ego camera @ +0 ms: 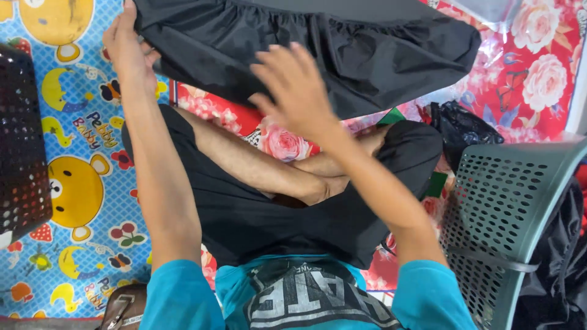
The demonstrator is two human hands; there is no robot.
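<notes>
**Black cloth held at one edge, other hand open above it**

Floor: kids' mat (73, 183) on the left, floral sheet (538, 79) on the right. Person sits cross-legged between them. Black cloth (342, 55), gathered and slippery-looking, spreads at the far side over the knees. Green basket (507, 208) near right, more dark fabric inside. Dark basket (21, 140) at the left edge. Black bag (458, 125) lies just beyond the right knee. Left hand (128, 46) pinches the cloth's left edge. Right hand (296, 85) is open, fingers spread, blurred, over the cloth's middle; contact unclear.

Risk, my read: only one corner is gripped, so the slick fabric could slide off the knees or bunch.
</notes>
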